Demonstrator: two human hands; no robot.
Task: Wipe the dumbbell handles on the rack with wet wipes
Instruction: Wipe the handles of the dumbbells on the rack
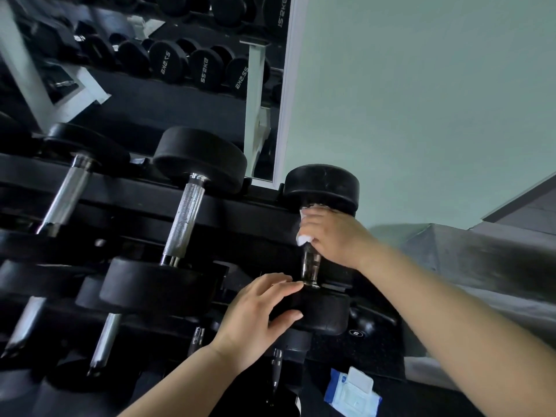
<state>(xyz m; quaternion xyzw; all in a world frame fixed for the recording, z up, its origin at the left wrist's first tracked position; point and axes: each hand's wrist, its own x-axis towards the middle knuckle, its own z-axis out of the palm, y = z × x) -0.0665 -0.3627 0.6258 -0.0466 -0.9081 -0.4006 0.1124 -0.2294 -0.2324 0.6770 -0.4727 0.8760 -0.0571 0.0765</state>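
Observation:
A black dumbbell (pixel 322 185) lies at the right end of the top rack tier. My right hand (pixel 334 236) grips its chrome handle (pixel 311 267) near the far head, with a white wet wipe (pixel 303 239) wrapped under the fingers. My left hand (pixel 258 314) rests on the near head (pixel 325 314) of the same dumbbell, fingers spread over its edge and thumb below. The upper part of the handle is hidden by my right hand.
Two more dumbbells with knurled chrome handles (pixel 183 221) (pixel 64 197) lie to the left on the black rack (pixel 135 206), with lower tiers beneath. A blue wet-wipe pack (pixel 350 392) with its lid flipped up lies low right. A mirror (pixel 180 55) stands behind; a green wall is to the right.

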